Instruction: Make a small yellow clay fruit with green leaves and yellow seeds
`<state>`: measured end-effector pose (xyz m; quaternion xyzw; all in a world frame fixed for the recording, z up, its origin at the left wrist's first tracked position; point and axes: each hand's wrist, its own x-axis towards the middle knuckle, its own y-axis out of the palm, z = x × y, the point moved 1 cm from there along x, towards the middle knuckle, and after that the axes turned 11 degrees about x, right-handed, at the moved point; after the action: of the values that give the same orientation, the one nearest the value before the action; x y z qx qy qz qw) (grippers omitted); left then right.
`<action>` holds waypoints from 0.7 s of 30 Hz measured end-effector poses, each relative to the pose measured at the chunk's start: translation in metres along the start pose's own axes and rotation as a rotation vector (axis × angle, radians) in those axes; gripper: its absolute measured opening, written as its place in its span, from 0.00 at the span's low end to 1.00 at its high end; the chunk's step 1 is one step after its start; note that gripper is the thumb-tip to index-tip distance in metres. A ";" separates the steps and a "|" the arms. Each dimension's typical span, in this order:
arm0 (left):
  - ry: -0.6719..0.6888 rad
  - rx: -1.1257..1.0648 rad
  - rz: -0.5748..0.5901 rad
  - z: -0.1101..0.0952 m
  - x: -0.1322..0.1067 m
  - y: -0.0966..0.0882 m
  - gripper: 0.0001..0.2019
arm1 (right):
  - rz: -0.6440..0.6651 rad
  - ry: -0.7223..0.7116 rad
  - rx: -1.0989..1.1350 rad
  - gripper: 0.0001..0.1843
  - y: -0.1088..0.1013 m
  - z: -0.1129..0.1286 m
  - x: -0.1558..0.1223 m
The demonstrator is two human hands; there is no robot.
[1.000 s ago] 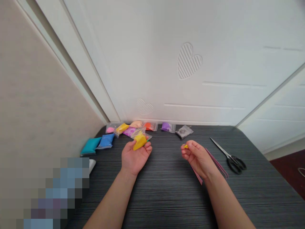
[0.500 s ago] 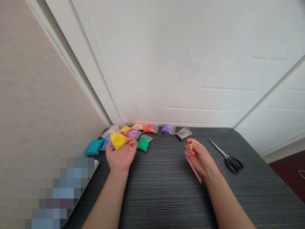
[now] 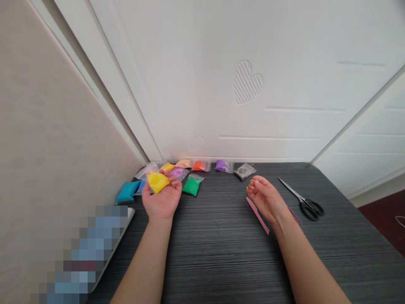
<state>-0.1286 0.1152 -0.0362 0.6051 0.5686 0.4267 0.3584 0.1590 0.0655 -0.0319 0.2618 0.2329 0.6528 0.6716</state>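
My left hand (image 3: pixel 162 198) is palm up at the left of the dark table, its fingers curled round a soft, creased yellow lump (image 3: pixel 157 182) that looks like modelling clay. On the right, my right hand (image 3: pixel 265 195) is raised with its fingers bent together. Tiny yellow bits (image 3: pixel 247 188) show at its fingertips; most of what it pinches is hidden. Below that hand lies a flat pink clay tool (image 3: pixel 257 216). Another pink strip (image 3: pixel 295 216) is partly covered by the right wrist.
Bags of coloured clay line the back, among them green (image 3: pixel 192 185), orange (image 3: pixel 199 166), purple (image 3: pixel 223 166), grey (image 3: pixel 244 171) and teal (image 3: pixel 127 192). Black-handled scissors (image 3: pixel 305 202) lie at right. A blurred-out tablet-like device (image 3: pixel 109 249) stands at left. A white panel (image 3: pixel 202 84) rises behind the table.
The view has tilted slightly, so everything sits a little higher. My right fingers have shifted, and less yellow shows between them. The left hand still holds the yellow lump.
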 end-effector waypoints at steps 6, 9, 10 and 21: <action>-0.002 0.002 0.009 0.001 0.001 -0.004 0.15 | 0.058 0.008 -0.459 0.10 0.006 -0.011 -0.004; -0.001 0.012 0.019 0.001 0.002 -0.006 0.14 | 0.131 0.014 -0.800 0.13 0.013 -0.018 -0.009; -0.002 0.014 0.018 0.001 0.002 -0.006 0.13 | 0.169 0.012 -0.918 0.14 0.017 -0.020 -0.012; 0.012 0.031 -0.070 0.004 0.001 0.001 0.15 | 0.425 0.043 -1.791 0.24 0.051 -0.035 -0.040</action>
<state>-0.1250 0.1159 -0.0369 0.5878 0.5981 0.4087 0.3602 0.0959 0.0276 -0.0259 -0.3308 -0.4001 0.7037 0.4851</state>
